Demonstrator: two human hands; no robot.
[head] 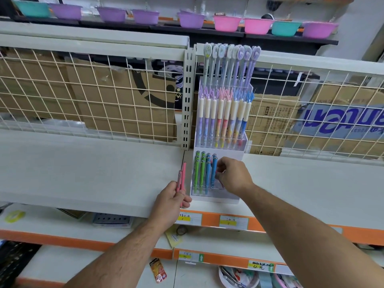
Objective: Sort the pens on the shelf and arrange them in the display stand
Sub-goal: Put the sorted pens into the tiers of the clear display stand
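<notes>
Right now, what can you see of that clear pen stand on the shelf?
The display stand is clear plastic in three stepped tiers, upright on the shelf beside a slotted post. Character-topped pens fill the back tier, cream-capped pens the middle, green pens and blue pens the front's left half. The right hand reaches into the front tier, apparently pinching a pink pen.

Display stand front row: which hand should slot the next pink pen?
Right hand: its fingers are at the front row beside the blue pens; the left hand grips the spare pink pens beside the stand.
</notes>
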